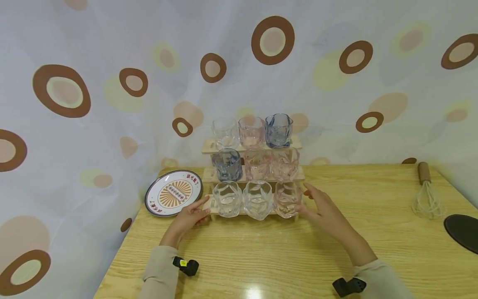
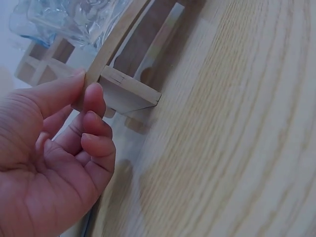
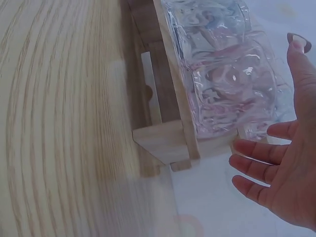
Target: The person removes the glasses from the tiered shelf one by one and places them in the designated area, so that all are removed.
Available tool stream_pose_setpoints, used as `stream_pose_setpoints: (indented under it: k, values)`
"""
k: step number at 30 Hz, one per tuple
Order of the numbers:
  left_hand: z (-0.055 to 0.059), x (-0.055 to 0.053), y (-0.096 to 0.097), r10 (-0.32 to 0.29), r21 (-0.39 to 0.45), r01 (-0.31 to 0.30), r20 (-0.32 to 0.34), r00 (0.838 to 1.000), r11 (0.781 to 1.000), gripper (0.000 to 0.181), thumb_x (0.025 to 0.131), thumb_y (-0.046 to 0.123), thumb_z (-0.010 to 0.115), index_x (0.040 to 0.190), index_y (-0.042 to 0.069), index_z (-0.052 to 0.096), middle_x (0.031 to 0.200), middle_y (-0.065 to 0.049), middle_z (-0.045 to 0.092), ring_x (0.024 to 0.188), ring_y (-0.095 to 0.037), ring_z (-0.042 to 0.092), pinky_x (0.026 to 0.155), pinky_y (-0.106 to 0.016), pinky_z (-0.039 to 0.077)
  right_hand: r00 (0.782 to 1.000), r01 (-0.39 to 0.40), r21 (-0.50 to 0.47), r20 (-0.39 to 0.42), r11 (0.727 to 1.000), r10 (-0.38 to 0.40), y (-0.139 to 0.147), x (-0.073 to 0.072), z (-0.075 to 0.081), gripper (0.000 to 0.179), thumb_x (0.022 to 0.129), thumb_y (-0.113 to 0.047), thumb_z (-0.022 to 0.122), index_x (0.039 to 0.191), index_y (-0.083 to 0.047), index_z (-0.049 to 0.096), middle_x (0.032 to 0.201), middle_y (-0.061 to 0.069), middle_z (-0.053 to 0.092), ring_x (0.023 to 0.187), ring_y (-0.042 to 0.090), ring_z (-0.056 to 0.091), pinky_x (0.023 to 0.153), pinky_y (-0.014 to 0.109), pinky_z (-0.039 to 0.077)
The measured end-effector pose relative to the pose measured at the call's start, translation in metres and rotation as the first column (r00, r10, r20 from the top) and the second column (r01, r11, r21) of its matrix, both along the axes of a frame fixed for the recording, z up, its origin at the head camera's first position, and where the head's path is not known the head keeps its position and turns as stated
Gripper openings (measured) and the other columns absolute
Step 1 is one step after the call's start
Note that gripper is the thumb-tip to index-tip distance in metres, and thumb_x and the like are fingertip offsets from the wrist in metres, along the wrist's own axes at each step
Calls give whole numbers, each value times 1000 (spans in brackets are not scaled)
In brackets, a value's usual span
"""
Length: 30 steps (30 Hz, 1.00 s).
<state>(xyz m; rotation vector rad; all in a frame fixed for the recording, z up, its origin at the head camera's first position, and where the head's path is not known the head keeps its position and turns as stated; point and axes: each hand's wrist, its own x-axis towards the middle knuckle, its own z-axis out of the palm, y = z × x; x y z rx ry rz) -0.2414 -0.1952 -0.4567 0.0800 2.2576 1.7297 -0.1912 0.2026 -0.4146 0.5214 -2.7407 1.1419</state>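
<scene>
A three-tier wooden rack (image 1: 209, 146) stands on the table, three glasses on each tier. The lowest tier bears two clear glasses and a pink glass (image 1: 287, 200) at its right end. My left hand (image 1: 189, 216) pinches the left end of that lowest board (image 2: 104, 55) between thumb and forefinger, its other fingers curled below. Beside the right end, my right hand (image 1: 325, 211) is held with fingers spread and thumb apart, near the pink glass. In the right wrist view its fingers (image 3: 256, 168) are off the board's end.
A patterned plate (image 1: 153, 203) lies left of the rack. Toward the right of the wooden table (image 1: 254, 249) are a whisk (image 1: 425, 182) and a dark round object (image 1: 463, 232) at the edge. A dotted cloth (image 1: 239, 95) hangs behind.
</scene>
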Motion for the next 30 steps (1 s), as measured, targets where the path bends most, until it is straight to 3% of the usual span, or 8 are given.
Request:
stream_pose_setpoints:
  k: [7,11,14,19,30]
  values:
    - [0,-1,1,8,3,-8,7,1000,1000,56,92,21,63,144,18,42,69,0,61,62,-11,49,60,-25,39,998,-27,-59,-55,998,24,-11,-8,-4,75,91,-31,64,148,1,25,141,27,35,124,45,38,94,64,34]
    - [0,0,1,4,-2,-4,-2,1000,1000,56,93,21,62,144,18,42,68,0,62,61,-12,47,59,-26,38,998,25,-78,-57,997,-29,-18,-13,-7,84,84,-33,72,146,2,28,130,23,44,117,38,43,93,60,36]
    - [0,0,0,-2,2,2,0,1000,1000,57,93,21,62,145,19,41,69,0,62,60,-12,46,59,-26,38,996,64,-92,-52,994,-69,-24,-15,-9,89,80,-35,76,145,3,29,129,25,44,115,39,45,90,59,39]
    - [0,1,0,-7,10,7,6,1000,1000,57,93,21,62,145,19,41,69,0,62,60,-12,45,59,-26,38,994,95,-135,-38,986,-101,-28,-14,-11,85,80,-30,77,144,0,31,140,27,36,123,46,40,89,60,41]
    - [-1,0,-1,-10,12,10,5,1000,1000,57,93,19,61,146,17,39,68,2,62,60,-11,46,59,-25,37,991,87,-196,-81,977,-105,-32,-14,-14,80,80,-22,77,143,1,33,137,25,41,112,41,50,86,53,47]
